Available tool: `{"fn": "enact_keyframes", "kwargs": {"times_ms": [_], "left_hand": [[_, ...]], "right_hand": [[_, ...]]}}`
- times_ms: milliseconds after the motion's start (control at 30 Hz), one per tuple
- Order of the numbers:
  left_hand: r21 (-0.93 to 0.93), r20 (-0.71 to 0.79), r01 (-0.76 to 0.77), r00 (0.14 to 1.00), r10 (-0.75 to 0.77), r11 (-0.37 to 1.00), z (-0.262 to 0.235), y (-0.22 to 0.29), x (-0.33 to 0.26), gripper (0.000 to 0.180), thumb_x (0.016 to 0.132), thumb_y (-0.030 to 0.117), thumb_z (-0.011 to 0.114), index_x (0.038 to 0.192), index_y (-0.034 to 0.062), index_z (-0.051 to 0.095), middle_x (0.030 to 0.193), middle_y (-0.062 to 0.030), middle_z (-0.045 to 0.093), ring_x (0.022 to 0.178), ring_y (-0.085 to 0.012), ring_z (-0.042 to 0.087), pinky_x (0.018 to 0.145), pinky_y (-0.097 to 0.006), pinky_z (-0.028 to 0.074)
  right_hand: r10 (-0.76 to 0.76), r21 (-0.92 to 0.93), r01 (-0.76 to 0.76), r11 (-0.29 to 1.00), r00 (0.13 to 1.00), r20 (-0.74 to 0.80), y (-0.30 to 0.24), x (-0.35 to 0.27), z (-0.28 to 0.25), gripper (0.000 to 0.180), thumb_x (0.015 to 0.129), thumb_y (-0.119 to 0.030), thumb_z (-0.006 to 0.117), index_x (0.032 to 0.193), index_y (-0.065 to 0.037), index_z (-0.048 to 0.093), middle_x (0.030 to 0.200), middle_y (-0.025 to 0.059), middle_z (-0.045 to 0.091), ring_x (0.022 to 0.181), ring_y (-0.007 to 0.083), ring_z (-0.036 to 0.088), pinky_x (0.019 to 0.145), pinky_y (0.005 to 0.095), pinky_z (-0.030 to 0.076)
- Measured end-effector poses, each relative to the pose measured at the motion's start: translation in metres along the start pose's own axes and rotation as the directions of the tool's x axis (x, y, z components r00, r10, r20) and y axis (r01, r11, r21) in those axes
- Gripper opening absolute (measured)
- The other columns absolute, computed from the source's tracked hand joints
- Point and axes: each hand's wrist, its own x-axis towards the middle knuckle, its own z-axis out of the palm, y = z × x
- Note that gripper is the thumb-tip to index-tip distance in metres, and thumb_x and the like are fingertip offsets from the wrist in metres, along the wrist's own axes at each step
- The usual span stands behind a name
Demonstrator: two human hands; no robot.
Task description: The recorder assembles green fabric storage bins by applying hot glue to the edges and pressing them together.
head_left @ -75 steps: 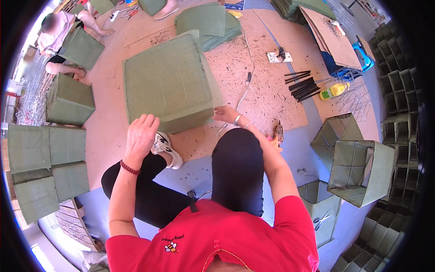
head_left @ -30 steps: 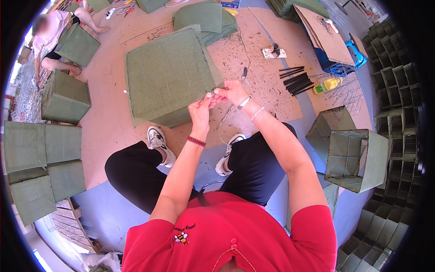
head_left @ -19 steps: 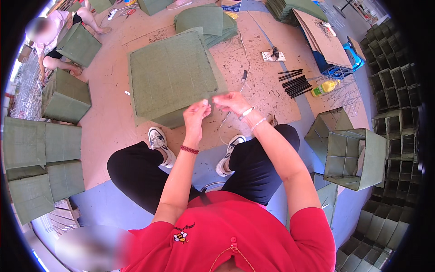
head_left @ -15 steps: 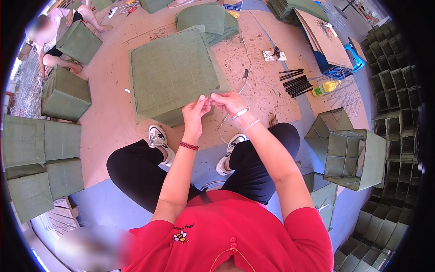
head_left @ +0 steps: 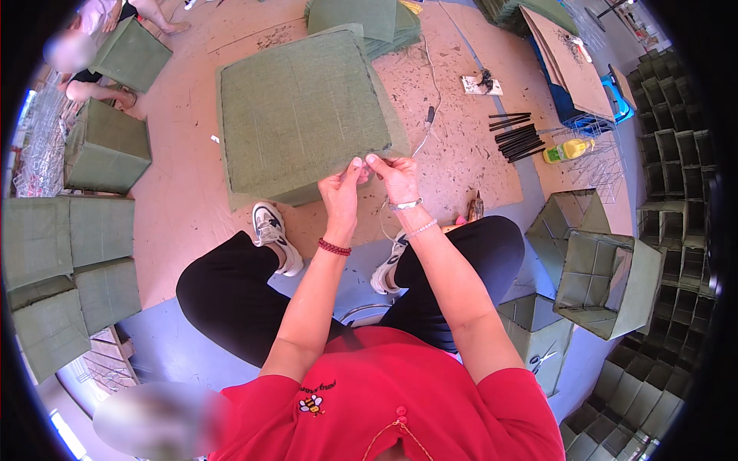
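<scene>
Green box, flat face up, slightly askew

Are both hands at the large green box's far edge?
No, the left hand and right hand are at the near-right corner of the large green box.

Blue-grey floor, mostly under brown sheeting strewn with dark scraps. On sheeting, clocked from view centre: green box at eleven, green sheet stack at twelve, pale cable and white tile at one, black rods and yellow bottle at two. On floor: scissors-bearing green frame at four.
</scene>
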Motion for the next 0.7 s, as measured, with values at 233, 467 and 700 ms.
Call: {"fn": "enact_keyframes", "kwargs": {"times_ms": [233,467,700], "left_hand": [[0.002,0.090,0.050,0.995,-0.050,0.999,-0.008,0.008,0.001,0.020,0.085,0.015,0.061,0.085,-0.0039,0.065,0.076,-0.0064,0.063,0.066,-0.0105,0.057,0.063,-0.024,0.047],[-0.044,0.090,0.129,0.988,-0.125,0.991,-0.039,0.023,-0.017,0.022,0.086,0.018,0.060,0.090,-0.0034,0.063,0.081,-0.0069,0.062,0.070,-0.0098,0.057,0.064,-0.023,0.048],[-0.032,0.026,0.051,0.998,-0.050,0.998,-0.038,0.018,-0.003,0.019,0.084,0.017,0.062,0.082,-0.0015,0.064,0.074,-0.0064,0.063,0.063,-0.0104,0.056,0.060,-0.023,0.047]], "right_hand": [[0.012,-0.021,-0.011,1.000,0.999,0.038,0.004,-0.001,-0.002,0.012,0.078,-0.007,0.067,0.077,0.005,0.067,0.072,0.0069,0.066,0.061,0.0081,0.058,0.056,0.0209,0.045],[0.188,-0.073,-0.182,0.980,0.979,0.076,-0.007,-0.014,0.005,0.019,0.080,-0.020,0.067,0.081,-0.001,0.067,0.075,0.0045,0.067,0.063,0.0087,0.060,0.055,0.0201,0.043],[0.188,0.135,-0.199,0.971,0.978,0.087,0.014,-0.018,0.023,0.017,0.079,-0.019,0.068,0.080,-0.002,0.067,0.071,0.0039,0.066,0.061,0.0077,0.057,0.053,0.0199,0.041]]}}
